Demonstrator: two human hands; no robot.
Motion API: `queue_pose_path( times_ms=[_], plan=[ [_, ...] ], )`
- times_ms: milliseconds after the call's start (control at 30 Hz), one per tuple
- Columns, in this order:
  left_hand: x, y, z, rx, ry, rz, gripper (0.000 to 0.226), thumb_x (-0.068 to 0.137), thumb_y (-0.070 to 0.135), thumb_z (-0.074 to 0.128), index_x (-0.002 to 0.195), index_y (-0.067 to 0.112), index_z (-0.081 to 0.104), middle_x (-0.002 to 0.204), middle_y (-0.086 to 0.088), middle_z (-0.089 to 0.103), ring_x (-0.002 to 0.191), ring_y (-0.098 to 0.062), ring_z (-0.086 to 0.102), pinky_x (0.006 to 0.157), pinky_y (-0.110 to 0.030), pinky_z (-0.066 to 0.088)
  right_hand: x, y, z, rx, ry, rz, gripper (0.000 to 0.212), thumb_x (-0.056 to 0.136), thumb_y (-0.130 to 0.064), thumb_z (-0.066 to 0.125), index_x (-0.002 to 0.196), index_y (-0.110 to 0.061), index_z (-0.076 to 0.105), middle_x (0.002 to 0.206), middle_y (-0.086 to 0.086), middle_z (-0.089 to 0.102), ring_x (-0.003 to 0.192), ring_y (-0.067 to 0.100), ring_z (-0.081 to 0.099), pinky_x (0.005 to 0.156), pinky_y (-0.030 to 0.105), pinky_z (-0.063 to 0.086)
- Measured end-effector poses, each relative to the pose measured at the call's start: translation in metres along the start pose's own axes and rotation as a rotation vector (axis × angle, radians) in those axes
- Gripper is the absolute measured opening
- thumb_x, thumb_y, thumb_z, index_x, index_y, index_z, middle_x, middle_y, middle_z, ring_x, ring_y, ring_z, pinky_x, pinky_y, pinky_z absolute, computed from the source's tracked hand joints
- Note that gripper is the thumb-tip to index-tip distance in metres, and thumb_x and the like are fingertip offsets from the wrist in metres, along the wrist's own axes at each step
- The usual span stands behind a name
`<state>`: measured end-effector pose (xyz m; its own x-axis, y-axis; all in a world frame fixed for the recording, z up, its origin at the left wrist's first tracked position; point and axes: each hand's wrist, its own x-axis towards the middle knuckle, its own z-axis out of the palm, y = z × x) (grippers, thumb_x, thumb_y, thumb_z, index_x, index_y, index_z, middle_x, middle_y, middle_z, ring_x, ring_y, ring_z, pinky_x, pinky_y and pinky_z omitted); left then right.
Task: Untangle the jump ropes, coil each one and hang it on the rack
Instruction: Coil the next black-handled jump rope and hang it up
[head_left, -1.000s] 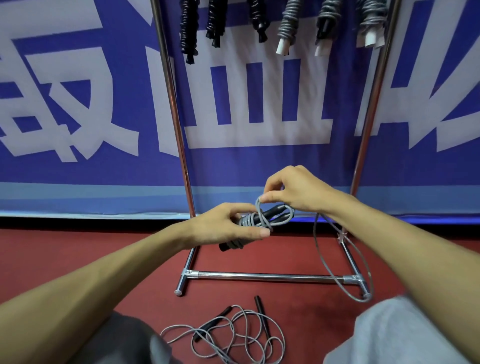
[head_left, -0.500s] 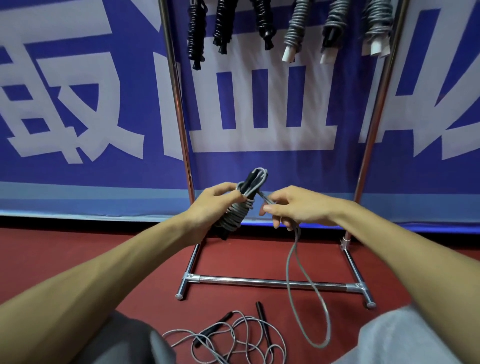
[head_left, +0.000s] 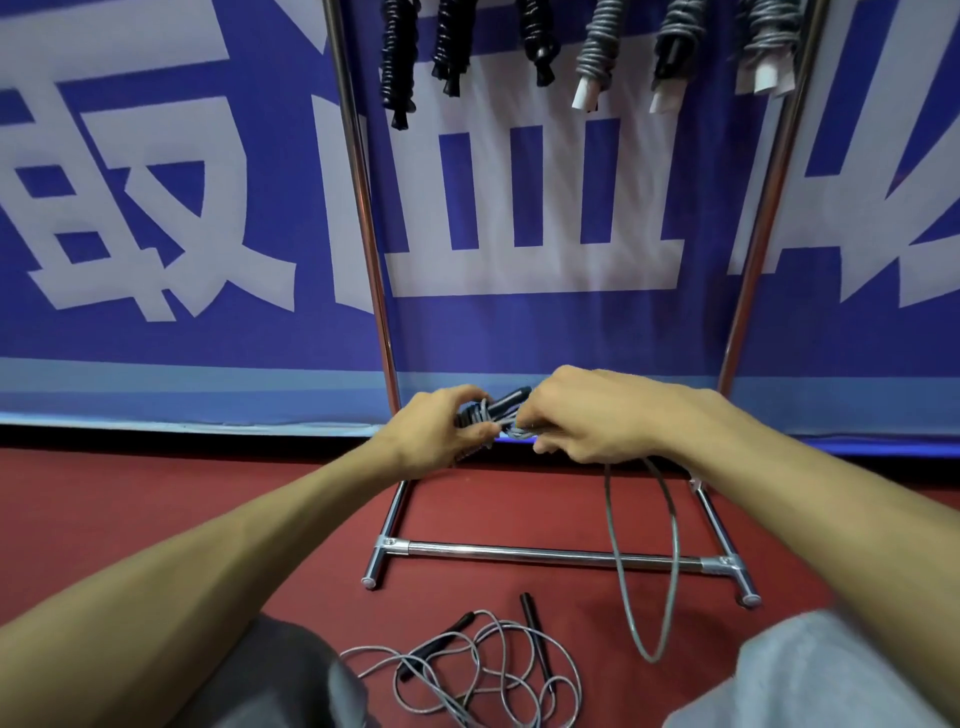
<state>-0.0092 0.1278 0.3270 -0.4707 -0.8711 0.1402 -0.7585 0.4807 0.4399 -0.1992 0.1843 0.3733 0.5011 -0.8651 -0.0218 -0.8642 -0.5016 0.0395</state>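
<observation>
My left hand (head_left: 434, 428) grips a grey jump rope bundle (head_left: 493, 413), its black handles wound round with grey cord. My right hand (head_left: 582, 415) pinches the cord right beside the bundle. From that hand a long loose loop (head_left: 647, 561) hangs down to just above the floor. A second grey jump rope (head_left: 467, 670) with black handles lies tangled on the red floor between my knees. The chrome rack (head_left: 550, 553) stands just behind my hands. Several coiled ropes (head_left: 597, 47), black and grey, hang from its top.
A blue banner (head_left: 156, 208) with large white characters covers the wall behind the rack. The red floor (head_left: 156, 493) spreads left and right of the rack's base. My grey-clad knees (head_left: 810, 675) fill the bottom corners.
The bundle has tipped from upright to lying level between my hands. My right hand has come in close against it, wrapping cord round it, and the hanging loop now drops further right.
</observation>
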Motion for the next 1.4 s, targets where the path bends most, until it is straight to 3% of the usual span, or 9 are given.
queue_pose_path(
  times_ms=[67, 167, 367, 600, 800, 1000, 1133, 1267, 1400],
  plan=[
    [-0.002, 0.002, 0.001, 0.017, -0.076, 0.041, 0.029, 0.091, 0.037, 0.065, 0.117, 0.026, 0.06, 0.075, 0.007, 0.058, 0.064, -0.013, 0.051, 0.054, -0.015, 0.036, -0.004, -0.002, -0.003, 0.045, 0.099, -0.023, 0.005, 0.093, -0.025, 0.058, 0.092, -0.029, 0.061, 0.082, -0.007, 0.062, 0.081, 0.02, 0.058, 0.067, 0.037, 0.048],
    [-0.007, 0.008, 0.0, 0.016, -0.175, 0.14, 0.03, 0.091, 0.035, 0.066, 0.118, 0.028, 0.059, 0.065, 0.011, 0.054, 0.055, -0.006, 0.049, 0.053, -0.013, 0.036, -0.005, 0.003, -0.004, 0.209, 0.246, 0.046, 0.028, 0.088, -0.028, 0.066, 0.115, -0.034, 0.059, 0.088, -0.013, 0.069, 0.087, 0.01, 0.058, 0.072, 0.031, 0.045],
    [-0.016, 0.023, 0.002, 0.039, -0.211, 0.334, 0.015, 0.088, 0.034, 0.069, 0.103, 0.031, 0.065, 0.076, -0.002, 0.061, 0.066, -0.017, 0.052, 0.064, -0.027, 0.044, -0.002, 0.02, 0.012, 0.334, 0.361, 0.302, 0.039, 0.064, -0.057, 0.078, 0.073, -0.022, 0.068, 0.063, -0.004, 0.058, 0.062, 0.014, 0.049, 0.057, 0.028, 0.038],
    [-0.019, 0.037, -0.007, -0.463, -0.149, 0.169, 0.013, 0.084, 0.039, 0.073, 0.091, 0.029, 0.072, 0.062, 0.01, 0.06, 0.059, -0.011, 0.05, 0.059, -0.022, 0.043, 0.001, 0.033, 0.018, 0.514, 0.449, 0.318, 0.03, 0.08, -0.054, 0.068, 0.067, -0.027, 0.069, 0.06, 0.0, 0.061, 0.061, 0.018, 0.052, 0.06, 0.035, 0.047],
    [-0.012, 0.037, -0.017, -0.764, 0.006, -0.015, 0.012, 0.092, 0.016, 0.06, 0.094, 0.022, 0.07, 0.078, 0.002, 0.071, 0.069, -0.009, 0.064, 0.069, -0.028, 0.049, 0.008, 0.028, 0.019, 0.583, 0.503, 0.208, 0.017, 0.098, -0.028, 0.052, 0.098, -0.031, 0.069, 0.061, -0.007, 0.058, 0.056, 0.011, 0.045, 0.062, 0.035, 0.044],
    [-0.005, 0.031, -0.025, -0.956, 0.136, -0.225, 0.011, 0.089, 0.016, 0.056, 0.095, 0.014, 0.066, 0.077, -0.007, 0.067, 0.063, -0.02, 0.059, 0.06, -0.029, 0.047, 0.018, 0.015, 0.023, 0.604, 0.307, 0.182, 0.003, 0.098, -0.024, 0.053, 0.099, -0.022, 0.051, 0.065, -0.003, 0.056, 0.051, 0.018, 0.059, 0.07, 0.034, 0.054],
    [0.003, 0.011, -0.034, -1.124, 0.291, -0.36, 0.01, 0.091, 0.018, 0.052, 0.096, 0.015, 0.06, 0.075, -0.008, 0.058, 0.057, -0.023, 0.052, 0.054, -0.027, 0.045, 0.012, 0.011, 0.02, 0.601, 0.088, 0.116, 0.011, 0.096, -0.019, 0.055, 0.107, -0.02, 0.054, 0.064, -0.003, 0.06, 0.045, 0.015, 0.06, 0.059, 0.023, 0.052],
    [0.004, -0.015, -0.04, -0.991, 0.4, -0.352, 0.021, 0.094, 0.016, 0.056, 0.112, 0.02, 0.066, 0.075, -0.004, 0.063, 0.059, -0.019, 0.055, 0.051, -0.026, 0.047, 0.009, 0.0, 0.012, 0.422, 0.044, 0.076, 0.007, 0.099, -0.026, 0.048, 0.105, -0.025, 0.052, 0.071, -0.001, 0.056, 0.052, 0.018, 0.058, 0.069, 0.039, 0.052],
    [0.004, -0.02, -0.03, -0.587, 0.305, -0.202, 0.012, 0.094, 0.018, 0.061, 0.102, 0.025, 0.066, 0.076, -0.002, 0.065, 0.055, -0.01, 0.052, 0.051, -0.022, 0.043, 0.009, -0.021, 0.002, 0.137, 0.122, -0.08, 0.01, 0.102, -0.026, 0.042, 0.099, -0.023, 0.051, 0.078, -0.006, 0.051, 0.079, 0.024, 0.054, 0.07, 0.041, 0.046]
  ],
)
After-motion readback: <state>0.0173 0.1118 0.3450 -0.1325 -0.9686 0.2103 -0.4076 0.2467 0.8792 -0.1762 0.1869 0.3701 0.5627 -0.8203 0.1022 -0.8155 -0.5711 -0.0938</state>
